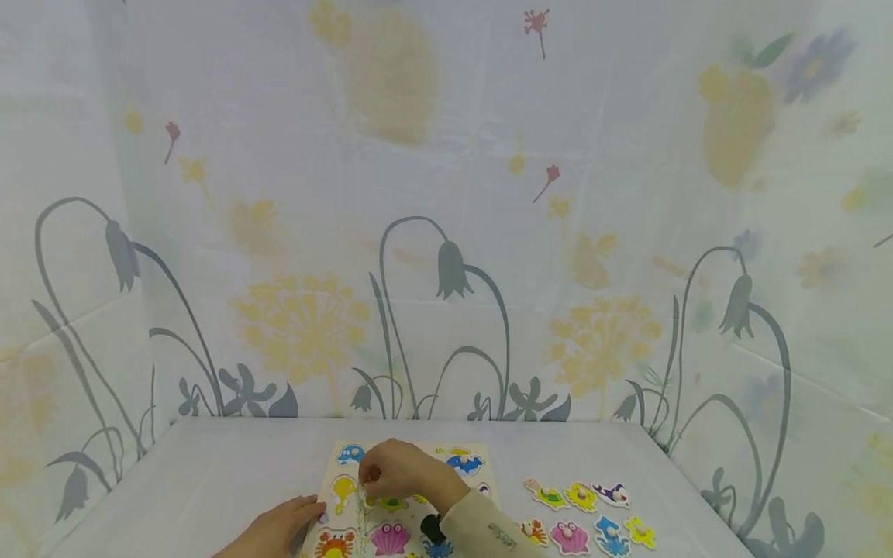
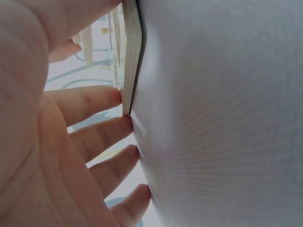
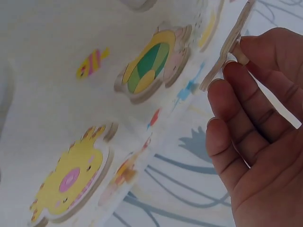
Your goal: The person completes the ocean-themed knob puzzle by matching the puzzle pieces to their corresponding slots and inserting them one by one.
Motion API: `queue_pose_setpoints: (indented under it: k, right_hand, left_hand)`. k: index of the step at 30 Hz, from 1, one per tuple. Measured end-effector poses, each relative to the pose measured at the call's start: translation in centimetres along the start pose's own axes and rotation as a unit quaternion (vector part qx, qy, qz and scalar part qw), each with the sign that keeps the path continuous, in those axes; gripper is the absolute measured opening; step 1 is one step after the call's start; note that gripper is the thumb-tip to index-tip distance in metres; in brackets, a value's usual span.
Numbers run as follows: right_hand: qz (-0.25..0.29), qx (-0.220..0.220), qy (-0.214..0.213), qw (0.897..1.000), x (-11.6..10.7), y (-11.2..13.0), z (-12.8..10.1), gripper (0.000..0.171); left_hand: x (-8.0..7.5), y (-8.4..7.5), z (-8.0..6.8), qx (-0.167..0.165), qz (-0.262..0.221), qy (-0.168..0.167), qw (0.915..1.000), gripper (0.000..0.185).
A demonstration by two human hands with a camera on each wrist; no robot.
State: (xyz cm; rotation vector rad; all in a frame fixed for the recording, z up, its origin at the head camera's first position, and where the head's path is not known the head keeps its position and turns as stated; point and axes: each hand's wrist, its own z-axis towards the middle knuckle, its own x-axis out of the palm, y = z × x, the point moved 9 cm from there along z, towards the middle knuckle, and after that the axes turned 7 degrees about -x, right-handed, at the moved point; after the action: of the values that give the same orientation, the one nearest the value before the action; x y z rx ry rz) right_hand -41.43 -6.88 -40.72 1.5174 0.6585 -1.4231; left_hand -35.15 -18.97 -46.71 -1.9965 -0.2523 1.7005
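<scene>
Seven loose pieces (image 1: 570,539) lie right of the puzzle board (image 3: 47,94). Over it, the right hand (image 1: 401,470) pinches another piece (image 3: 230,41) by its knob (image 3: 240,54), likely leaving its rim free; the left hand (image 1: 279,527), spread wide, touches the board's left edge, seemingly steadying it.

A white worktop (image 1: 237,461) meets a pale printed back wall (image 1: 481,124) of thin sheeting at its far edge. Matching side walls, left (image 1: 42,170) and right (image 1: 844,356), flank its side edges, making 3 walls. Tall grey bell-shaped flowers (image 1: 453,271) droop in print: 1 above the middle of the far edge, 1 near each far corner. Between them stand 2 yellow flower clusters (image 1: 300,329). Higher up are small red flowers (image 1: 172,130) and blurred yellow shapes (image 1: 398,77). A slanting crease crosses the right wall. Light is soft, with a faint sheen on the sheeting.
</scene>
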Motion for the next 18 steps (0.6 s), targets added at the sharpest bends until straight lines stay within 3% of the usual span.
queue_pose_setpoints:
  k: [12,18]
  right_hand:
    - [-0.019,0.022,0.007,1.0,1.7,0.4,2.4,0.005]
    - [-0.035,0.022,0.005,0.999,2.1,0.8,3.1,0.005]
  left_hand:
    - [-0.2,-0.6,-0.3,0.05,0.028,-0.014,0.9983,0.08]
    - [-0.6,-1.1,-0.6,0.078,0.044,-0.036,0.9953,0.074]
